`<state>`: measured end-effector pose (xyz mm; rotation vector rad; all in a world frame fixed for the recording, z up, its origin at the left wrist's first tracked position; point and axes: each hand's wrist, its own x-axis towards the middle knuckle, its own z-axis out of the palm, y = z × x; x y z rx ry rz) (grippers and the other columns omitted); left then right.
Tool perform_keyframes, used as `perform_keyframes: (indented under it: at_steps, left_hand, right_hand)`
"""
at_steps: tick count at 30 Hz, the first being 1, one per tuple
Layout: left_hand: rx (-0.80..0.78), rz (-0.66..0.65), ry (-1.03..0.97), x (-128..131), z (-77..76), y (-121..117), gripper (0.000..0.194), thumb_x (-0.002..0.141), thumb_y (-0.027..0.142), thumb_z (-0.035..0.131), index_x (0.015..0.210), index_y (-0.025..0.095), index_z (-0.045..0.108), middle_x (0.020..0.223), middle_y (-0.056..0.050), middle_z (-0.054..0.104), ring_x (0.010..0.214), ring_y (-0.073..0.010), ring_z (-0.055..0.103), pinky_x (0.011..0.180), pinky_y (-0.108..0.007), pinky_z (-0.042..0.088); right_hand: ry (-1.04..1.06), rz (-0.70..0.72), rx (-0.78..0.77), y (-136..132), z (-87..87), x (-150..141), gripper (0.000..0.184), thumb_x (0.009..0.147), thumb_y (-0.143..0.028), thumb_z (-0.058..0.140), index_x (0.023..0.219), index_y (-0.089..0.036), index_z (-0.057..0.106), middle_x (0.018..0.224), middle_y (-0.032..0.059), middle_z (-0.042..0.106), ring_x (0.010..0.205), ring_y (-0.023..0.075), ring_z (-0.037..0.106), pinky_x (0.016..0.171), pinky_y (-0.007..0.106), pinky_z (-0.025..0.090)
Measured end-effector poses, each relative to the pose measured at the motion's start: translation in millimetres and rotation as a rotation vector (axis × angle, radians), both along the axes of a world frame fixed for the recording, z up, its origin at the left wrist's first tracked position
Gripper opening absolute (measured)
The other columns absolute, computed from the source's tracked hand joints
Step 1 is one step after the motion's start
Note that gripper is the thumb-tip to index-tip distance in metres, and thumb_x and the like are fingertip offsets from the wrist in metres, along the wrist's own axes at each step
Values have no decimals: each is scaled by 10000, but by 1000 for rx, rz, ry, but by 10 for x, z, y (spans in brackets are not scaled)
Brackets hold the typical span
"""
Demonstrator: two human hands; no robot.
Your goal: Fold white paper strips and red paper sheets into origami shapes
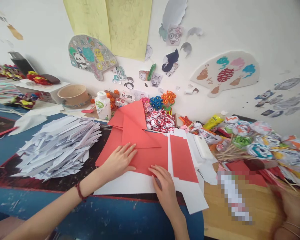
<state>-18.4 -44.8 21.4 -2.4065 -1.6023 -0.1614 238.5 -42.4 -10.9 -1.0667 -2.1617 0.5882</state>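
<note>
My left hand [120, 160] lies palm down on a large sheet of red paper [145, 160], its fingers stretched out and spread. My right hand [163, 185] rests at the near edge of the same sheet, fingers extended and thumb apart; neither hand grips anything I can see. Beneath the red sheet is white paper [130, 183], which shows along the near side. A folded red paper piece [137, 133] with pointed corners lies just beyond my left fingers. Right of the stack, a smaller red paper strip [182, 156] sits on white sheets.
At left is a heap of folded white paper strips [62, 146]. Behind stand a white bottle [103, 106], a round wooden container [73, 95] and paper flowers [160, 120]. Several flowers on sticks [260, 146] lie right. Another person's blurred hand [292, 206] is over the wooden surface [215, 213].
</note>
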Motion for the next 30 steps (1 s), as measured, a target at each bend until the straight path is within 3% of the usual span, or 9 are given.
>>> perform_keyframes:
  at_steps: [3,6,11,17,19,23,27,30]
  left_hand:
    - [-33,14,51,46,-88,-31,550,924,460,573,1353,118,535,1421,-175,525,1288,-344,493,1008,-443,360]
    - [-52,-13,94,55,-64,-18,499,945,417,552,1331,100,552,1388,-196,549,1249,-341,526,991,-443,372]
    - [-59,-50,75,51,-4,-20,584,922,510,550,1359,123,530,1377,-201,551,1234,-348,526,980,-448,366]
    - [-26,-80,71,4,-7,8,513,928,480,559,1312,139,550,1338,-180,580,1152,-305,566,947,-421,370]
    - [2,-125,109,1,-18,5,433,949,423,542,1267,130,568,1301,-190,596,1121,-299,581,920,-411,384]
    - [46,-212,181,74,-26,-26,245,938,116,491,1162,108,589,1144,-177,660,964,-234,639,798,-337,429]
    - [53,-113,81,207,95,-79,247,856,-12,464,1002,122,611,829,-86,694,688,-189,642,610,-288,413]
    - [134,-22,-171,267,335,-162,271,890,23,411,993,158,623,657,-13,650,527,-140,565,513,-251,347]
  right_hand:
    - [31,13,-25,-22,9,-4,358,970,-170,449,1232,-315,644,1284,28,631,1247,227,537,1057,452,467]
    - [83,6,-65,-46,28,12,365,975,-161,426,1222,-310,649,1273,36,634,1251,222,534,1055,443,470]
    - [192,-56,-70,-48,51,44,361,967,-158,418,1187,-290,671,1230,61,650,1205,229,566,1020,430,491]
    - [297,-97,-80,-33,41,91,324,959,-171,443,1119,-272,705,1164,70,677,1124,220,615,974,390,510]
    - [326,-117,-82,-35,36,105,308,958,-182,451,1105,-260,711,1144,74,683,1096,217,628,948,376,521]
    - [392,-190,-86,-55,13,133,285,964,-219,459,1107,-234,705,1128,88,684,1082,228,633,936,388,519]
    - [492,-328,-71,-114,-22,166,251,966,-282,483,1082,-210,694,1121,103,687,1085,251,629,941,415,508]
    - [542,-420,-54,-176,-38,180,251,962,-327,503,1082,-198,682,1130,119,681,1085,267,625,927,423,512]
